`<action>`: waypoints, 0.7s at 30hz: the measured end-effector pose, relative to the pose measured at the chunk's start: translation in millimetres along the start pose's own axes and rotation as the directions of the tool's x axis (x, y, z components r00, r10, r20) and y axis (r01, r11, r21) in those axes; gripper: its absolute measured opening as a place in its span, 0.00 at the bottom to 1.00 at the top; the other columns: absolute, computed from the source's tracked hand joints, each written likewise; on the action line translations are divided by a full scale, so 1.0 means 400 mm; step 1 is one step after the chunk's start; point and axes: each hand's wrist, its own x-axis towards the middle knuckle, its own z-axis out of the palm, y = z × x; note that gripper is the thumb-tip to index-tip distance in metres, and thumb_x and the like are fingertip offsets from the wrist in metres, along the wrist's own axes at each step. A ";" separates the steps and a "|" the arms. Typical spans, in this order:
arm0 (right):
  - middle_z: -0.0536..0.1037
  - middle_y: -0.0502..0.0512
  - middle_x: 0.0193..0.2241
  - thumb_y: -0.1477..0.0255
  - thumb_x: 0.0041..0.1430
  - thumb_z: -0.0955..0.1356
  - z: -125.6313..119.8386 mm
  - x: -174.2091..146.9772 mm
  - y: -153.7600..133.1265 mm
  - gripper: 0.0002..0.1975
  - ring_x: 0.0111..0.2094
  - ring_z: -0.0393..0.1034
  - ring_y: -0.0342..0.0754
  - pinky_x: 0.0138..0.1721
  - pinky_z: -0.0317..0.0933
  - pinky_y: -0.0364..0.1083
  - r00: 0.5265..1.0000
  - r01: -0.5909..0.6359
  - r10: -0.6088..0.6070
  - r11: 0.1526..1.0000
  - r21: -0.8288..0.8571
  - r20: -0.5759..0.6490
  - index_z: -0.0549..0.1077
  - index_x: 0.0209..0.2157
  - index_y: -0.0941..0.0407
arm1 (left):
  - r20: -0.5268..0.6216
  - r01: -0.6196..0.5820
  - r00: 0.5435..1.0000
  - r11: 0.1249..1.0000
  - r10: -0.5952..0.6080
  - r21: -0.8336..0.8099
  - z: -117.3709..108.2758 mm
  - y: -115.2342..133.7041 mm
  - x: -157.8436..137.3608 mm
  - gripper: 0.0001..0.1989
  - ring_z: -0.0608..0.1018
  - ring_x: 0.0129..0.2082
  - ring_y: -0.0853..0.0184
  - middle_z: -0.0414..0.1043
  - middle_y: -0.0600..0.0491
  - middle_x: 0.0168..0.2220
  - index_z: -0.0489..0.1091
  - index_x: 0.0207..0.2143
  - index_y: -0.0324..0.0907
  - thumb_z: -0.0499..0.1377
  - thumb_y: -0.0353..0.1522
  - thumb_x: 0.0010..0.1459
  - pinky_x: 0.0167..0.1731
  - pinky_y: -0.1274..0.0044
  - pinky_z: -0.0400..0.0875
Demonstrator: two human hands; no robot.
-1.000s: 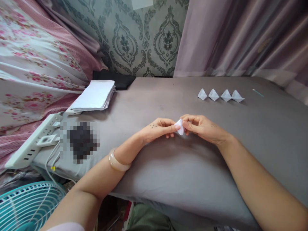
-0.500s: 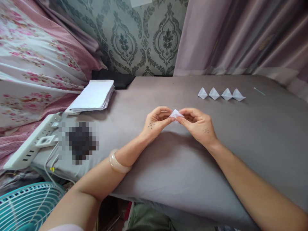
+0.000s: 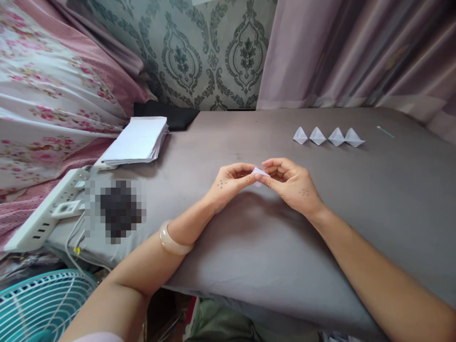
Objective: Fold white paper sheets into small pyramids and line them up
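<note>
A small white folded paper piece point(image 3: 259, 172) is pinched between the fingertips of both hands, just above the grey cloth surface point(image 3: 249, 237). My left hand point(image 3: 230, 183) grips its left side with thumb and forefinger; a pale bangle sits on that wrist. My right hand point(image 3: 290, 186) grips its right side, fingers curled over it, so most of the paper is hidden. Beyond my right hand, several finished folded white paper triangles point(image 3: 327, 136) lie in a row on the cloth.
A stack of white paper sheets point(image 3: 137, 140) lies at the back left, beside a black object point(image 3: 167, 116). A white power strip point(image 3: 46, 213) and cables sit at the left edge, a teal fan point(image 3: 39, 304) below. A thin stick point(image 3: 384, 131) lies far right.
Both hands lifted slightly away from me and turned the paper piece from upright to lying flatter between the fingertips. The row of triangles has not moved.
</note>
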 end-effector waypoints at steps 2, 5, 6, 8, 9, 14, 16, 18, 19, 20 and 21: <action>0.78 0.52 0.31 0.55 0.44 0.75 0.003 -0.001 0.001 0.24 0.33 0.74 0.47 0.39 0.69 0.49 1.000 -0.008 0.008 1.000 -0.004 -0.001 0.73 0.39 0.54 | -0.020 -0.012 1.000 1.000 0.012 0.021 0.003 0.002 0.000 0.12 0.77 0.33 0.67 0.77 0.50 0.31 0.77 0.33 0.38 0.67 0.38 0.50 0.41 0.72 0.70; 0.79 0.54 0.34 0.52 0.45 0.74 0.008 -0.003 0.005 0.24 0.34 0.73 0.47 0.39 0.68 0.49 0.997 -0.078 0.077 0.997 0.014 0.014 0.75 0.39 0.54 | -0.052 -0.010 0.999 1.000 0.010 -0.010 0.004 -0.001 0.004 0.11 0.77 0.31 0.68 0.77 0.51 0.30 0.77 0.31 0.39 0.67 0.38 0.50 0.39 0.72 0.70; 0.79 0.55 0.34 0.51 0.46 0.73 0.010 -0.004 0.006 0.23 0.33 0.72 0.47 0.39 0.68 0.49 0.993 -0.109 0.109 0.994 0.022 0.035 0.76 0.38 0.54 | -0.065 -0.001 0.998 1.000 -0.001 -0.031 0.003 -0.004 0.007 0.10 0.77 0.31 0.68 0.77 0.51 0.30 0.77 0.31 0.39 0.67 0.37 0.50 0.39 0.73 0.70; 0.79 0.55 0.33 0.50 0.48 0.72 0.012 -0.006 0.007 0.22 0.32 0.71 0.46 0.37 0.68 0.48 0.983 -0.168 0.164 0.985 0.037 0.080 0.78 0.35 0.55 | -0.083 0.025 0.996 0.997 -0.031 -0.069 0.000 -0.008 0.010 0.10 0.76 0.30 0.69 0.77 0.51 0.29 0.77 0.29 0.39 0.68 0.37 0.49 0.37 0.73 0.70; 0.79 0.54 0.31 0.50 0.48 0.71 0.012 -0.006 0.007 0.22 0.31 0.70 0.46 0.37 0.67 0.47 0.979 -0.187 0.183 0.981 0.042 0.091 0.78 0.33 0.54 | -0.085 0.041 0.995 0.996 -0.048 -0.083 -0.001 -0.009 0.010 0.10 0.76 0.30 0.69 0.76 0.52 0.28 0.76 0.29 0.39 0.68 0.37 0.48 0.37 0.73 0.70; 0.76 0.51 0.25 0.53 0.47 0.73 0.009 -0.005 -0.001 0.18 0.28 0.68 0.44 0.33 0.64 0.45 0.983 -0.162 0.159 0.987 0.024 0.088 0.76 0.25 0.54 | -0.038 0.138 0.989 0.981 -0.144 -0.136 0.005 0.004 0.005 0.08 0.76 0.28 0.69 0.75 0.52 0.25 0.74 0.25 0.38 0.68 0.34 0.47 0.36 0.73 0.69; 0.75 0.50 0.23 0.54 0.46 0.74 0.009 -0.002 -0.003 0.17 0.27 0.67 0.43 0.33 0.64 0.45 0.983 -0.159 0.158 0.987 0.013 0.093 0.75 0.23 0.54 | -0.053 0.164 0.983 0.974 -0.174 -0.158 0.009 0.006 0.005 0.08 0.75 0.27 0.69 0.74 0.52 0.24 0.73 0.23 0.38 0.68 0.33 0.46 0.35 0.73 0.68; 0.76 0.51 0.24 0.54 0.47 0.73 0.015 0.001 -0.002 0.17 0.28 0.68 0.43 0.32 0.65 0.44 0.971 -0.224 0.217 0.972 0.063 0.103 0.76 0.25 0.55 | -0.106 0.177 0.974 0.963 -0.201 -0.202 0.011 -0.002 0.011 0.09 0.74 0.25 0.71 0.72 0.53 0.22 0.71 0.22 0.38 0.68 0.32 0.45 0.34 0.74 0.67; 0.77 0.52 0.27 0.54 0.48 0.73 0.020 0.001 -0.001 0.17 0.29 0.69 0.44 0.32 0.66 0.44 0.956 -0.283 0.271 0.952 0.116 0.115 0.77 0.27 0.55 | -0.139 0.182 0.966 0.956 -0.218 -0.232 0.011 -0.009 0.015 0.09 0.73 0.25 0.71 0.72 0.54 0.22 0.71 0.22 0.38 0.68 0.32 0.45 0.34 0.74 0.67; 0.78 0.54 0.29 0.53 0.49 0.72 0.025 0.001 0.000 0.18 0.31 0.71 0.45 0.33 0.66 0.44 0.935 -0.350 0.330 0.920 0.177 0.132 0.78 0.29 0.55 | -0.169 0.186 0.957 0.947 -0.235 -0.264 0.011 -0.018 0.020 0.10 0.73 0.25 0.72 0.71 0.54 0.23 0.71 0.22 0.38 0.68 0.32 0.45 0.34 0.74 0.67; 0.79 0.55 0.32 0.53 0.50 0.71 0.032 0.000 0.001 0.18 0.33 0.72 0.46 0.33 0.67 0.44 0.910 -0.411 0.384 0.881 0.233 0.154 0.78 0.31 0.55 | -0.193 0.185 0.949 0.938 -0.248 -0.293 0.011 -0.027 0.024 0.10 0.73 0.25 0.72 0.71 0.54 0.23 0.71 0.22 0.38 0.69 0.33 0.45 0.34 0.74 0.67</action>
